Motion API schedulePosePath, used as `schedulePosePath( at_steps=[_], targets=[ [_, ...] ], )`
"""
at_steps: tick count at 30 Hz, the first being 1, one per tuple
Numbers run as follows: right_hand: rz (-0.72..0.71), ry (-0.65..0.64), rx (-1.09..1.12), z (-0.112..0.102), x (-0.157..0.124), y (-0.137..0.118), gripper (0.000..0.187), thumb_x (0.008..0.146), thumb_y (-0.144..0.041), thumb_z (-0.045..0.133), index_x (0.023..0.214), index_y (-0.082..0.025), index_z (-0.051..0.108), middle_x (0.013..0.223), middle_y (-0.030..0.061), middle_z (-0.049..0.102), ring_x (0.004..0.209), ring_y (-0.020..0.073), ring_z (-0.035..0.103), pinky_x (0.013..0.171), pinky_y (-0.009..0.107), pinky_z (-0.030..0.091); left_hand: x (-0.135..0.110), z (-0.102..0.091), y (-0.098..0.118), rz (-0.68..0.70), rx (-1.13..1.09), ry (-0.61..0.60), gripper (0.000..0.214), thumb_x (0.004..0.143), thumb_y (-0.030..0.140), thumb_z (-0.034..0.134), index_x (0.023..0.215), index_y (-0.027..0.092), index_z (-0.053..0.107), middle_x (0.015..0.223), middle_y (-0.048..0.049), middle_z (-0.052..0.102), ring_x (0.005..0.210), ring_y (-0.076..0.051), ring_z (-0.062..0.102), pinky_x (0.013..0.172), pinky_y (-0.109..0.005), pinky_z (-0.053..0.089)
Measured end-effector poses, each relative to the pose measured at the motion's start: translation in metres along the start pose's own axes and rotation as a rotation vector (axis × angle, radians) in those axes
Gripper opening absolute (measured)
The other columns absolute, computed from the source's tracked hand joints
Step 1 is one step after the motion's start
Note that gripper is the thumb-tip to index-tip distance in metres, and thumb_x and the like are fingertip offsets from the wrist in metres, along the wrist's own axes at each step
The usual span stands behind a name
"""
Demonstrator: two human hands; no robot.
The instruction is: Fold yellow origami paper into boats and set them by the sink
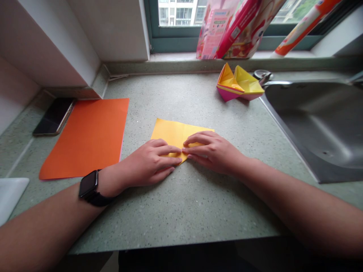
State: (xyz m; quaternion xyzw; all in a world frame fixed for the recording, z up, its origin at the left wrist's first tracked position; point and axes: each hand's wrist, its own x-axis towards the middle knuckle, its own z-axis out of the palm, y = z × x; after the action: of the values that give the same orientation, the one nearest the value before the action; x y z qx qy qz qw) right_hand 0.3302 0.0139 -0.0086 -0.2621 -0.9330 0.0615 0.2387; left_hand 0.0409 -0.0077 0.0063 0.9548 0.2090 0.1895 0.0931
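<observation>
The person's left forearm [48, 223] and right forearm [300, 204] reach in over the near edge of the speckled green stone table [176, 215], a black smartwatch [89, 187] on the left wrist. The left hand [149, 163] and right hand [211, 153] lie open and flat, not gripping, their fingertips nearly meeting on a folded yellow paper [176, 132] at mid-table. So far the paper is folded flat to a point facing the person, with no raised form. To its left lies a flat, unfolded orange sheet [85, 139] beside a phone [53, 116]. Farther off, a finished-looking yellow and pink folded paper boat [238, 84] stands near a steel sink [314, 128], below a printed box [235, 30] on the windowsill.
</observation>
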Motion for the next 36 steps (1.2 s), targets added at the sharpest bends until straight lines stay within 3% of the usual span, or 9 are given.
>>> schedulePosePath(
  at_steps=[13,23,28,36],
  targets=[
    [0.041,-0.027,0.017,-0.001,0.0,0.0,0.018,0.108,-0.029,0.067,0.111,-0.029,0.085,0.119,0.0049,0.084,0.106,0.0219,0.078,0.101,0.043,0.059,0.003,-0.003,0.003,0.051,0.005,-0.023,0.032,0.109,0.02,0.056,0.136,0.019,0.073,0.139,-0.0103,0.078,0.105,-0.027,0.07,0.096,-0.046,0.06],
    [0.016,0.002,0.018,-0.001,0.001,-0.001,0.021,0.109,-0.029,0.065,0.11,-0.026,0.085,0.117,0.0068,0.084,0.101,0.0207,0.078,0.096,0.041,0.062,0.003,-0.004,0.004,0.05,-0.011,-0.056,0.032,0.11,0.02,0.056,0.14,0.02,0.069,0.139,-0.0085,0.078,0.109,-0.026,0.069,0.1,-0.044,0.057],
    [0.044,-0.02,0.021,-0.001,0.0,0.0,0.018,0.107,-0.029,0.068,0.109,-0.029,0.085,0.118,0.0048,0.084,0.102,0.0204,0.078,0.098,0.04,0.061,0.004,-0.006,0.005,0.06,0.019,-0.076,0.027,0.111,0.025,0.057,0.133,0.022,0.073,0.137,-0.0083,0.077,0.107,-0.027,0.068,0.099,-0.044,0.056],
    [0.048,-0.024,0.018,-0.002,0.0,0.0,0.019,0.107,-0.028,0.067,0.111,-0.029,0.085,0.12,0.0056,0.084,0.103,0.0214,0.078,0.098,0.041,0.061,0.003,-0.014,0.003,0.016,-0.116,-0.125,0.017,0.108,0.023,0.058,0.11,0.021,0.075,0.136,-0.0087,0.078,0.108,-0.027,0.067,0.1,-0.044,0.054]
  ],
)
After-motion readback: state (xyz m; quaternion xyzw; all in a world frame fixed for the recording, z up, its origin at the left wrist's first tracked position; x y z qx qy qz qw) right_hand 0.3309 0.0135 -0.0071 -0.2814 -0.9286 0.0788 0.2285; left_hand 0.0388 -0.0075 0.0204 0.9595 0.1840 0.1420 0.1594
